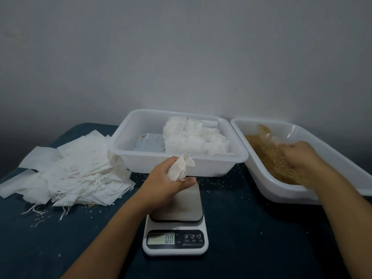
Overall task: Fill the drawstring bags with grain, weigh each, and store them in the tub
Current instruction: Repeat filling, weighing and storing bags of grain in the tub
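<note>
Holding an empty bag point(182, 166) in my left hand point(167, 184), I keep it pinched between thumb and curled fingers just above the far edge of the scale point(177, 210), whose display reads zero. The bag's long axis runs up and slightly right from the hand, and its crumpled mouth points up toward the tub point(141, 158) just beyond. My right hand point(298, 156) is down in the tray point(281, 190) of grain point(267, 156), well off to the right of the bag; its fingers are blurred, and I cannot tell whether they are curled round a scoop of grain or lying flat on it.

What the next move turns on, as I judge it, is the gap between the two hands: the grain lies to the right of the bag's mouth and lower, so the right hand has to carry its load leftward and up to the opening, or the left hand must swing the bag across over the tray. The right hand is the nearer to the grain, the left to the scale and tub. The mouth looks partly collapsed, so I expect it needs spreading first.

Filled bags point(193, 137) sit packed in the tub's right half, beyond the left hand. A pile point(70, 172) of flat empties lies to its left on the counter point(251, 238).
</note>
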`<state>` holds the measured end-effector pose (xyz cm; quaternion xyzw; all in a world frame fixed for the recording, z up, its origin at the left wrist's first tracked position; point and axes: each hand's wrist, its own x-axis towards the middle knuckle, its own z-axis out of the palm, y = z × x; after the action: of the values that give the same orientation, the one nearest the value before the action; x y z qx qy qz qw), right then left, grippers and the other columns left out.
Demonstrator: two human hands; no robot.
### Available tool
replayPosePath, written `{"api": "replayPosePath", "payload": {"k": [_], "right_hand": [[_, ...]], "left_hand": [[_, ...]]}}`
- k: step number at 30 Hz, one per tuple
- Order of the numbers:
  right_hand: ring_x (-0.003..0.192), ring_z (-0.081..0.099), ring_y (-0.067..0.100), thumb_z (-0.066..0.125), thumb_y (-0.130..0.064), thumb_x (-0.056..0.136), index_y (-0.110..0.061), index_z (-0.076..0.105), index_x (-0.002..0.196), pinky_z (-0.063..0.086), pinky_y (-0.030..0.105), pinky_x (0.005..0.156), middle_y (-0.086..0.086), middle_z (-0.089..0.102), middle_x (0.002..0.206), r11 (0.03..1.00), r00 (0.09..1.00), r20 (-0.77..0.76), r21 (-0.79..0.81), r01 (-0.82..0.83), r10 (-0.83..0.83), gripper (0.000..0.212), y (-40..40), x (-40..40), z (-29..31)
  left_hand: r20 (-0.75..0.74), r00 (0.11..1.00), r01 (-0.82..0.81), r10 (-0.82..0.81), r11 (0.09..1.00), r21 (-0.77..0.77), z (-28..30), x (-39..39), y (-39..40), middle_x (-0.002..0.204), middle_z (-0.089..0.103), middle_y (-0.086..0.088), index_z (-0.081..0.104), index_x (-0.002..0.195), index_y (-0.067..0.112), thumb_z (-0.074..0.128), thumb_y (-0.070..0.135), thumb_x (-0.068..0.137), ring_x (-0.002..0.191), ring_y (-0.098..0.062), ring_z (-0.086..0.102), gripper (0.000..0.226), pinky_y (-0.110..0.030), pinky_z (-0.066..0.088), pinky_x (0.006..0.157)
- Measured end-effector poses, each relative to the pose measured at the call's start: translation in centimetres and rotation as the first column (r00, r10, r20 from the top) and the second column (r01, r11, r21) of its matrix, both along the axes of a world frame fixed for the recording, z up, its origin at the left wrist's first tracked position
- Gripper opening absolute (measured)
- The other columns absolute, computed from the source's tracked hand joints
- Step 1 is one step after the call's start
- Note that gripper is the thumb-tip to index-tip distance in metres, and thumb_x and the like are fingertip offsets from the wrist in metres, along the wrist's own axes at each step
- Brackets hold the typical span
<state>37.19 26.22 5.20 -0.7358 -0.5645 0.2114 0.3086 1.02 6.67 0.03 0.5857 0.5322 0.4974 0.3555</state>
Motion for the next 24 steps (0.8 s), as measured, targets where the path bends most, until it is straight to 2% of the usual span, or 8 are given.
{"api": "replayPosePath", "payload": {"k": [3,6,9,12,15,19,22,24], "right_hand": [[0.066,0.055,0.03,0.054,-0.063,0.098,-0.004,0.066,0.086,0.043,0.039,0.063,0.012,0.061,0.073,0.99,0.999,-0.018,0.136,-0.027,0.03,0.062,-2.7,-0.3,0.3],[0.06,0.049,0.025,0.053,-0.062,0.1,-0.006,0.065,0.089,0.039,0.036,0.056,0.009,0.058,0.072,0.962,0.996,-0.017,0.263,-0.079,0.086,0.059,-5.2,-1.0,0.7],[0.057,0.044,0.017,0.057,-0.069,0.095,-0.014,0.069,0.09,0.036,0.034,0.051,0.001,0.053,0.068,0.933,0.97,-0.134,0.328,-0.149,0.202,0.056,-7.5,-2.0,1.4],[0.05,0.041,0.007,0.066,-0.071,0.087,-0.03,0.076,0.093,0.037,0.028,0.047,-0.009,0.055,0.066,0.917,0.884,-0.336,0.339,-0.208,0.324,0.043,-9.6,-3.6,2.3],[0.049,0.037,0.006,0.072,-0.066,0.083,-0.031,0.08,0.102,0.035,0.02,0.043,-0.013,0.056,0.067,0.875,0.771,-0.43,0.343,-0.342,0.469,0.04,-11.0,-4.8,2.7],[0.047,0.037,0.008,0.078,-0.063,0.079,-0.033,0.083,0.102,0.032,0.02,0.045,-0.01,0.062,0.068,0.767,0.718,-0.27,0.243,-0.594,0.642,0.039,-12.6,-5.6,3.2],[0.049,0.054,-0.002,0.079,-0.046,0.076,-0.032,0.084,0.098,0.04,0.008,0.047,-0.014,0.068,0.067,0.708,0.69,-0.159,0.163,-0.687,0.706,0.027,-13.1,-5.9,4.0],[0.062,0.065,-0.009,0.077,-0.043,0.076,-0.036,0.084,0.094,0.046,0.005,0.054,-0.019,0.074,0.073,0.69,0.681,-0.112,0.098,-0.717,0.724,0.021,-13.2,-6.0,4.6]], "left_hand": [[0.023,1.0,0.005,-0.004,1.0,-0.014,0.1,-0.1,0.0,0.105,0.069,-0.018,0.07,0.111,0.032,0.083,0.047,0.075,0.09,-0.034,0.065,0.041,-0.044,0.054,0.083],[0.059,0.998,-0.009,0.011,0.999,-0.033,-0.1,-0.3,0.1,0.085,0.064,-0.002,0.073,0.108,0.04,0.082,0.05,0.072,0.074,-0.012,0.054,0.038,-0.031,0.045,0.071],[0.069,0.998,-0.012,0.014,0.999,-0.04,-0.2,-0.5,0.3,0.083,0.062,0.004,0.074,0.108,0.042,0.082,0.048,0.075,0.071,-0.009,0.05,0.035,-0.029,0.043,0.07],[0.074,0.997,-0.015,0.018,0.999,-0.04,-0.4,-0.7,0.5,0.082,0.062,0.005,0.075,0.109,0.044,0.082,0.047,0.076,0.068,-0.008,0.049,0.034,-0.027,0.043,0.07],[0.084,0.996,-0.029,0.031,0.999,-0.028,-0.6,-0.9,0.7,0.086,0.066,-0.003,0.075,0.109,0.044,0.082,0.05,0.073,0.071,-0.008,0.052,0.036,-0.028,0.044,0.071],[0.115,0.992,-0.041,0.043,0.999,-0.019,-0.6,-1.1,0.8,0.085,0.067,0.006,0.074,0.105,0.043,0.081,0.055,0.066,0.07,-0.004,0.054,0.042,-0.024,0.045,0.069],[0.113,0.992,-0.049,0.051,0.999,-0.013,-0.6,-1.3,0.8,0.087,0.072,0.011,0.073,0.103,0.043,0.082,0.054,0.065,0.074,-0.003,0.062,0.04,-0.024,0.049,0.07],[0.115,0.992,-0.054,0.055,0.999,-0.005,-0.6,-1.3,0.8,0.097,0.077,0.005,0.073,0.103,0.041,0.083,0.05,0.069,0.089,-0.016,0.072,0.037,-0.034,0.059,0.082]]}}
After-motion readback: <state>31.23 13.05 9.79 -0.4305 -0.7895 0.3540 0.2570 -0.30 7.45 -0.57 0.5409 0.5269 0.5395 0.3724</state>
